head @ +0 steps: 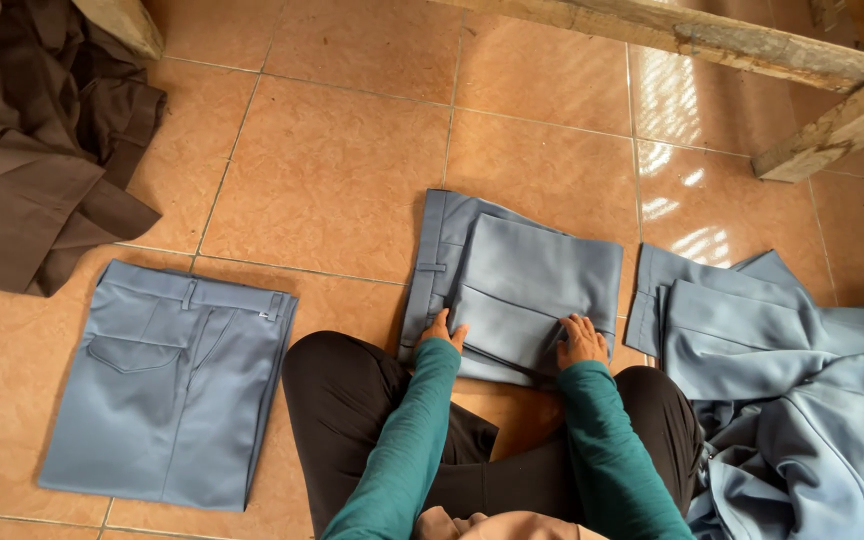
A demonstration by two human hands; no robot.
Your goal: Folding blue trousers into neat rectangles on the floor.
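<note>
Pressing down on folded grey-blue fabric trousers (517,290), centre of frame, on orange-brown tiled floor (332,170). Left hand (439,330) flat at lower-left edge of the fold, fingers spread, palm down, not closed on anything. Right hand (582,341) flat at lower-right edge, fingers splayed on cloth, likewise gripping nothing. Teal long sleeves (407,430) running down to bottom centre; crossed legs in black trousers (352,400) just below the folded piece.

Step in hand, judged: smoothing or flattening the final fold, waistband with belt loop showing along the left side. Fold looks near done, edges roughly square, one layer sticking out slightly at lower edge.

Next move, judged: calls for keeping layers aligned while lifting or sliding, both hands under or gripping opposite edges so the fold holds.

Around: flat-laid grey-blue trousers with back pocket (172,385) at lower left, well apart. Loose heap of grey-blue garments (802,400) at right, near. Dark brown cloth pile (32,150) upper left. Rough wooden beams (752,45) upper right.
</note>
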